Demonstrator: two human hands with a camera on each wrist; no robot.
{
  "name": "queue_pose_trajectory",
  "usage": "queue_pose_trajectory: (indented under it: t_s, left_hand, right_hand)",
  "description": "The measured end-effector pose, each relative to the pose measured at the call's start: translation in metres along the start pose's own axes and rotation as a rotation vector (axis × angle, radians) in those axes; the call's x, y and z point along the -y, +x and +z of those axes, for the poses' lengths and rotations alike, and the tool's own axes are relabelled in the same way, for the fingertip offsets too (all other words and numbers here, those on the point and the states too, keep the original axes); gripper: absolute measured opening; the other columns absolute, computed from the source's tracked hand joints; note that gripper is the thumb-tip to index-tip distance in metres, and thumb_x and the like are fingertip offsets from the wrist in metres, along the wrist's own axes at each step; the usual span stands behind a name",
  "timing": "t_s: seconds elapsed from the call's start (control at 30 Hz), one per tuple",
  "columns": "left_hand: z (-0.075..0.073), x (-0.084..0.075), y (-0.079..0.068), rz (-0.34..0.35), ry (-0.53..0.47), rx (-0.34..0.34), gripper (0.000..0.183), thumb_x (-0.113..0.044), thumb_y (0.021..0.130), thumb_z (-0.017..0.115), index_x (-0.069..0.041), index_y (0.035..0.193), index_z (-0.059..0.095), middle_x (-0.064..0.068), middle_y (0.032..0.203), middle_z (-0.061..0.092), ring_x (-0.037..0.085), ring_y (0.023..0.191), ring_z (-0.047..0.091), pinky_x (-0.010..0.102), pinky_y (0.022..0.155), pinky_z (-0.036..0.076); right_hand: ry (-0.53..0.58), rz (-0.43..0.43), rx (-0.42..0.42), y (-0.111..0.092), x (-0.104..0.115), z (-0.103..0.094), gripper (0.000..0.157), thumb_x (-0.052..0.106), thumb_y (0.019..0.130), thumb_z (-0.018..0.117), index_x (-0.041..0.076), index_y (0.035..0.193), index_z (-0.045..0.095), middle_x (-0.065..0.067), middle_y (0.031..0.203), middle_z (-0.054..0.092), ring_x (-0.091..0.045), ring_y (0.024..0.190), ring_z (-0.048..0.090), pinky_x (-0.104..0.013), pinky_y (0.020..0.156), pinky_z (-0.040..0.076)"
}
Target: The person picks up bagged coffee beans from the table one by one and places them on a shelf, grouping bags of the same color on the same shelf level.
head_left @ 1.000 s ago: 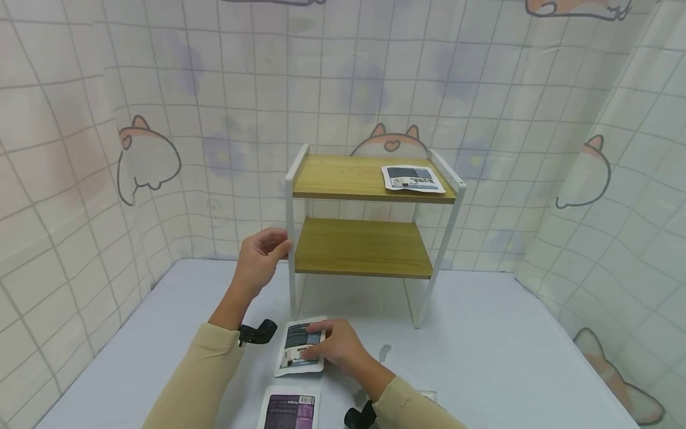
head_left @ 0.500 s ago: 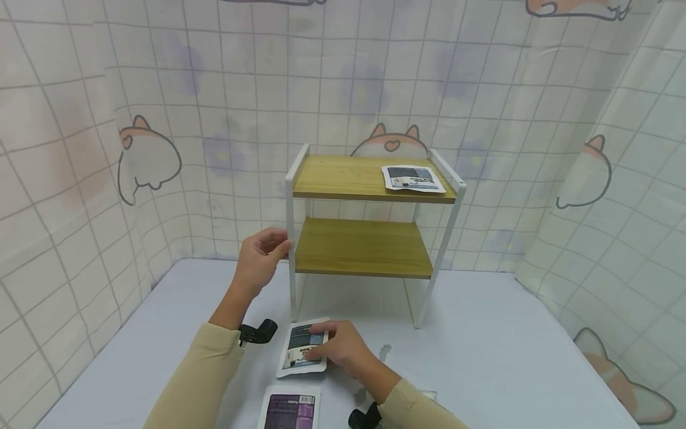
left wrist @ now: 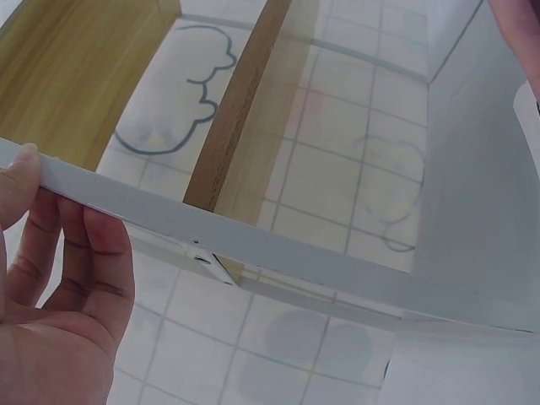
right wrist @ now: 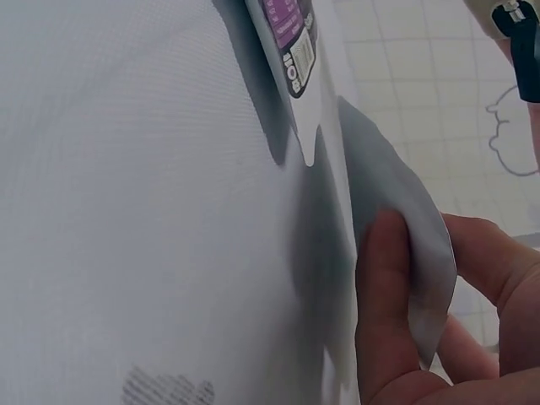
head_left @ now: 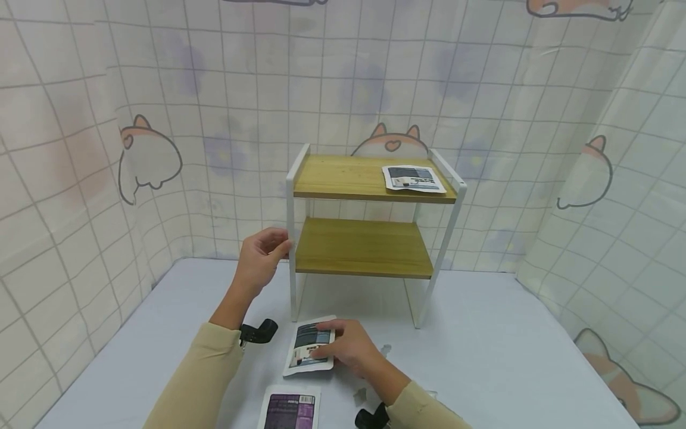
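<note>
My left hand (head_left: 258, 259) pinches the white left front post of a small two-tier shelf rack (head_left: 364, 247). In the left wrist view the thumb lies on one side of the post (left wrist: 152, 201) and the curled fingers on the other. Low in front of the rack, my right hand (head_left: 354, 348) pinches the right edge of a white packet with a dark label (head_left: 302, 361). The right wrist view shows the packet's silvery underside (right wrist: 396, 181), with fingers on both faces and the packet tilted off the cloth.
A purple-labelled packet (head_left: 289, 411) lies on the white cloth-covered table (head_left: 509, 345), nearer the body. Another dark-labelled packet (head_left: 414, 179) lies at the right of the rack's top board. A patterned curtain (head_left: 241, 89) stands behind.
My right hand has shifted slightly to the right, carrying the packet with it and turning it a little. The left hand keeps its hold on the post.
</note>
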State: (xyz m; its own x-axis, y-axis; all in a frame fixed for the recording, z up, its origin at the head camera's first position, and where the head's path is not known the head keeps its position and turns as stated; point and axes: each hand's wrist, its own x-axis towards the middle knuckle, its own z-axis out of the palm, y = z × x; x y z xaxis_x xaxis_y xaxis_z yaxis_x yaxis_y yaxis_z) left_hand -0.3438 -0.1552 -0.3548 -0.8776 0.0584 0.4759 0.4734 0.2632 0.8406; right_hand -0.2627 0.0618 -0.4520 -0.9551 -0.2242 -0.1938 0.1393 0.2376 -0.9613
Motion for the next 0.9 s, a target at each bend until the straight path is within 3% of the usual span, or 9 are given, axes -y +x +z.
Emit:
queue_pose_trajectory:
  t_s: [0.3, 0.53, 0.9]
  left_hand:
    - [0.001, -0.002, -0.001, -0.001, -0.008, -0.001, 0.029, -0.021, 0.100, 0.068, -0.002, 0.122, 0.069, 0.019, 0.116, 0.072, 0.029, 0.101, 0.072, 0.018, 0.085, 0.058]
    - [0.001, -0.001, -0.001, -0.010, -0.009, -0.009, 0.026, -0.020, 0.099, 0.069, -0.003, 0.119, 0.070, 0.019, 0.115, 0.073, 0.030, 0.101, 0.072, 0.017, 0.084, 0.058]
    - [0.001, -0.002, -0.001, -0.009, -0.012, -0.006, 0.029, -0.019, 0.099, 0.069, 0.000, 0.121, 0.069, 0.019, 0.114, 0.072, 0.028, 0.099, 0.071, 0.016, 0.084, 0.058]
  right_hand:
    - [0.067, -0.005, 0.025, -0.004, 0.001, -0.009, 0.059, -0.004, 0.074, 0.087, 0.005, 0.130, 0.069, -0.022, 0.137, 0.057, -0.024, 0.100, 0.069, -0.039, 0.082, 0.064]
    - [0.100, 0.003, 0.021, -0.006, 0.001, -0.011, 0.062, -0.005, 0.075, 0.086, 0.006, 0.132, 0.068, -0.018, 0.126, 0.064, -0.022, 0.095, 0.071, -0.038, 0.078, 0.064]
    - [0.112, 0.001, -0.020, -0.008, 0.002, -0.014, 0.064, -0.002, 0.075, 0.087, 0.012, 0.135, 0.068, -0.019, 0.134, 0.061, -0.022, 0.092, 0.071, -0.038, 0.076, 0.065]
